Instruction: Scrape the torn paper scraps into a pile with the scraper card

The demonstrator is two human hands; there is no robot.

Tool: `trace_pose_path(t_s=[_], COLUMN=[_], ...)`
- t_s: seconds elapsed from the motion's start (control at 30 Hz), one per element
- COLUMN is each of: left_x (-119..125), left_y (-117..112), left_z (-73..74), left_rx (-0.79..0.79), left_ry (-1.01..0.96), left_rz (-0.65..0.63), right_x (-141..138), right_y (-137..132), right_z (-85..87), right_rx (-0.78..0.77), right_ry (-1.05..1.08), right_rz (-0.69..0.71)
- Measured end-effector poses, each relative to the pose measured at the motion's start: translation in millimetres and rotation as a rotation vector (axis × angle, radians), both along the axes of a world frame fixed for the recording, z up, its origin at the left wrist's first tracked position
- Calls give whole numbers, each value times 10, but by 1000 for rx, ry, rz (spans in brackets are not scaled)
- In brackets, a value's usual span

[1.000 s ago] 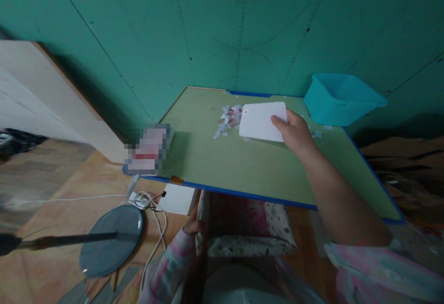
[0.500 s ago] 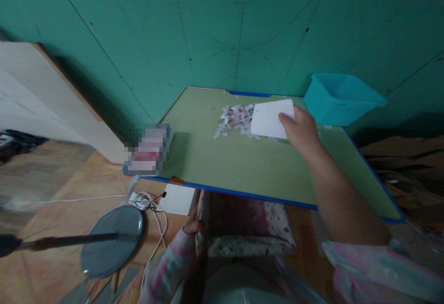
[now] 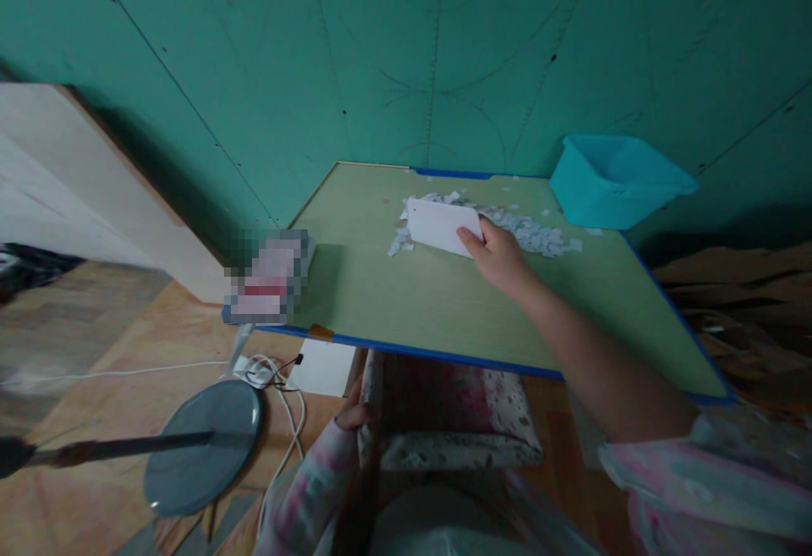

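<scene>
My right hand point(image 3: 501, 253) is closed on a flat white rectangular scraper point(image 3: 439, 226) with rounded corners and a small hole, thumb on top. The scraper covers part of a heap of small white paper scraps point(image 3: 536, 233) on the pale green tabletop point(image 3: 406, 302). More scraps show at its left and far side. Below the table's near edge, my left hand point(image 3: 356, 408) grips the left side of a white, stained container point(image 3: 444, 452) with dark and reddish marks. Some of the left fingers are hidden.
A turquoise plastic bin point(image 3: 609, 188) stands at the table's far right corner. A blurred-out box point(image 3: 270, 277) lies at the left edge. Below left are a round grey base point(image 3: 206, 446) with a pole, white cables point(image 3: 295, 416) and a white box point(image 3: 323, 366). A green wall point(image 3: 406, 57) rises behind.
My right hand has moved left across the table with the scraper, now over the left part of the heap. Scraps to the right are uncovered. My left hand stays in place.
</scene>
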State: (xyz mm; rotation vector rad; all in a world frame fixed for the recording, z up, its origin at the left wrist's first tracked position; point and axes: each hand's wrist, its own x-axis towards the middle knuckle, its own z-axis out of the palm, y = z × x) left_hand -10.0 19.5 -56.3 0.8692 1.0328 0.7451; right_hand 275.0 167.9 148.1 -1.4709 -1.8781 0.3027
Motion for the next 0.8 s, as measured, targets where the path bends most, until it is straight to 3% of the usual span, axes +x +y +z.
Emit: trace_pose_path(t_s=[0.23, 0.37, 0.53, 0.8], left_x=[11, -6, 46, 30], left_y=[-33, -28, -11, -27], left_z=[12, -18, 46, 65], left_rx=[-9, -16, -19, -18], left_ry=[11, 63, 119, 110], left_rz=[21, 46, 79, 59], right_x=[95, 146, 215, 295], right_y=[11, -4, -7, 56], right_z=[72, 134, 210, 174], right_rx=[14, -19, -88, -84], right_ry=[-17, -2, 64, 189], right_rz=[-25, -27, 5, -42])
